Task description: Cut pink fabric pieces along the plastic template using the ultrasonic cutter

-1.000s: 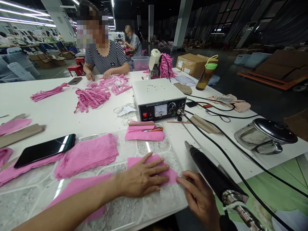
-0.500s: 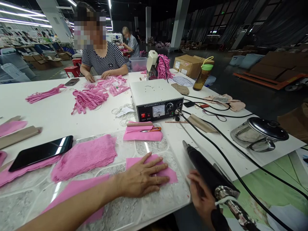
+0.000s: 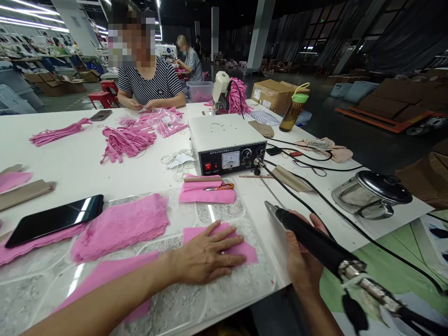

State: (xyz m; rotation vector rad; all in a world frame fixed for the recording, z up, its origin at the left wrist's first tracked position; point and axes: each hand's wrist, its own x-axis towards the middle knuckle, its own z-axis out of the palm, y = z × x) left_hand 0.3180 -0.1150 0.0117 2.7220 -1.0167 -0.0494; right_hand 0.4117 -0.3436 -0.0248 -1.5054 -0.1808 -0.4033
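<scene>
My left hand (image 3: 212, 254) lies flat with spread fingers on a small pink fabric piece (image 3: 250, 254), on a clear-topped, marble-patterned mat (image 3: 241, 291). My right hand (image 3: 304, 261) is wrapped from below around a black handheld ultrasonic welder (image 3: 311, 238), its thumb on the near side and fingertips showing beyond. The tool's metal tip points left and away, just right of the mat. A pile of pink fabric pieces (image 3: 121, 228) sits left of my left hand. Under my left forearm is another pink piece (image 3: 105, 280).
A white control box (image 3: 231, 156) stands ahead, cabled to the tool. Orange-handled thread snips (image 3: 224, 187) lie on folded pink fabric. A phone (image 3: 56, 219) rests at left, a lidded glass pot (image 3: 371, 196) at right. Across the table a person (image 3: 150, 84) handles pink strips (image 3: 129, 142).
My right hand has gone from beside the welder, fingers loose, to a hold around its body. The tool's rear has shifted right. My left hand stays in place.
</scene>
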